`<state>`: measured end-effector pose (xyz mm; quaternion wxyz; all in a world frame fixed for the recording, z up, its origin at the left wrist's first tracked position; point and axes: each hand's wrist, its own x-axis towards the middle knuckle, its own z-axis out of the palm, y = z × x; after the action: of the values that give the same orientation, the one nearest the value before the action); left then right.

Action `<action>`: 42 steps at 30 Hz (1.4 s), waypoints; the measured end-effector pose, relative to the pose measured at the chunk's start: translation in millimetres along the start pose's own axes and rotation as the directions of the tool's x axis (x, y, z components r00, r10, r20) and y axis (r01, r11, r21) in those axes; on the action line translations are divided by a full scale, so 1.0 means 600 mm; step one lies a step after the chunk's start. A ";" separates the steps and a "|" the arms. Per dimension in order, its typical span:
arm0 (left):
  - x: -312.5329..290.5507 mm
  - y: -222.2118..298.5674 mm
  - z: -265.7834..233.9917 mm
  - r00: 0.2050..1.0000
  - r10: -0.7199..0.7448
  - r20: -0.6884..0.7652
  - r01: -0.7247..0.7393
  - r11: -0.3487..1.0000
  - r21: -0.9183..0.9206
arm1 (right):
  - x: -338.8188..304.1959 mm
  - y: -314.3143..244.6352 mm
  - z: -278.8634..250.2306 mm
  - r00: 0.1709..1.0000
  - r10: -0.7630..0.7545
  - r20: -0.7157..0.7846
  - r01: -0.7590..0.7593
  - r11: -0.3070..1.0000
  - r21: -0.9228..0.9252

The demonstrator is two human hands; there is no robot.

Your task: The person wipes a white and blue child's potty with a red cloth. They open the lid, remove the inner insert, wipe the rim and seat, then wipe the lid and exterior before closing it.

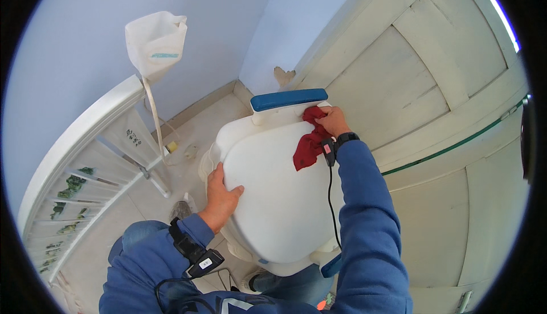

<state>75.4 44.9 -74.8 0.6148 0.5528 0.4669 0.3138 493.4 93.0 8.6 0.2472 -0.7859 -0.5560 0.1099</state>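
A white chair (273, 200) with a broad, smooth seat stands in front of me, a blue armrest (289, 99) across its far side. My left hand (220, 198) grips the seat's left edge, thumb on top and fingers along the side. In my right hand (332, 121) is a crumpled red cloth (308, 150), pinched at the seat's far right, by the armrest. The cloth's lower end hangs down over the white surface. Part of a second blue armrest (331, 265) shows at the near right, next to my right sleeve.
To the left stands a white rack with clear panels (94, 171), a white cut-open jug (156, 45) on a stick at its end. Pale wooden doors (421, 80) close off the right side. A blue wall (188, 6) rises behind. A black cable (331, 206) hangs from my right wrist.
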 end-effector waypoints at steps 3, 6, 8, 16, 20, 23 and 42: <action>-0.003 0.006 -0.002 1.000 -0.004 -0.008 0.005 0.998 0.064 | -0.039 -0.026 -0.008 0.995 -0.049 0.089 0.035 0.988 0.151; -0.006 0.009 -0.005 1.000 -0.022 0.000 0.022 0.997 0.080 | -0.070 -0.070 0.041 0.921 -0.389 -0.009 0.386 0.911 0.145; -0.007 0.010 -0.006 0.999 -0.031 0.024 0.029 0.997 0.077 | -0.065 -0.098 0.073 0.963 -0.262 -0.063 0.255 0.962 -0.096; -0.011 0.025 -0.009 0.999 -0.030 0.016 0.030 0.998 0.052 | -0.019 -0.176 0.143 0.995 -0.097 -0.009 0.073 0.795 -0.603; -0.008 0.023 -0.002 1.000 -0.024 -0.007 0.025 0.987 0.159 | -0.036 -0.191 0.131 0.943 -0.248 0.223 0.317 0.874 -0.367; -0.004 0.017 -0.007 1.000 -0.009 0.000 0.009 0.986 0.165 | -0.034 -0.192 0.120 0.911 -0.349 0.220 0.377 0.921 -0.101; -0.004 0.028 -0.012 0.999 -0.051 0.019 0.047 0.985 0.165 | -0.096 -0.131 0.108 0.934 -0.300 -0.192 0.335 0.924 0.187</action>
<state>69.9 48.6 -57.6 0.5799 0.5938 0.4974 0.2524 379.6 77.4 -12.6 0.3896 -0.6599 -0.6392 0.0649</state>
